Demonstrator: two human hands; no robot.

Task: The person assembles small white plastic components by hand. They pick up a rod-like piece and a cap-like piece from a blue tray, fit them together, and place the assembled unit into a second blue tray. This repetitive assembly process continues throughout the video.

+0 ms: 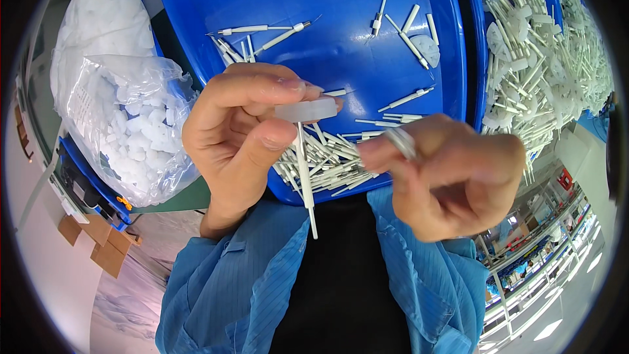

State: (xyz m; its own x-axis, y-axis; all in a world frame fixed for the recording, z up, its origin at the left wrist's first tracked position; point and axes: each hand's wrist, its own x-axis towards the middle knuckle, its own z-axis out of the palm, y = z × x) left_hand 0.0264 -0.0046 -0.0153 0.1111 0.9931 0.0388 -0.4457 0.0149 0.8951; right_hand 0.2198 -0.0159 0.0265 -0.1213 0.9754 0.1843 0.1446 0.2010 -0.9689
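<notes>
My left hand pinches a translucent white plastic disc, seen edge-on, between thumb and fingers. From the disc a thin white rod with a narrower lower end points down toward my lap. To the right, my right hand has its fingers closed around a small whitish piece; motion blurs it too much to name. Both hands are over the near part of a large blue bin. Beneath and between them lies a heap of white rods with metal-coloured parts.
Loose rods and a translucent disc lie farther back in the bin. At left, a clear plastic bag holds many white plastic pieces. Another blue bin at right is heaped with rods and discs. Cardboard sits lower left.
</notes>
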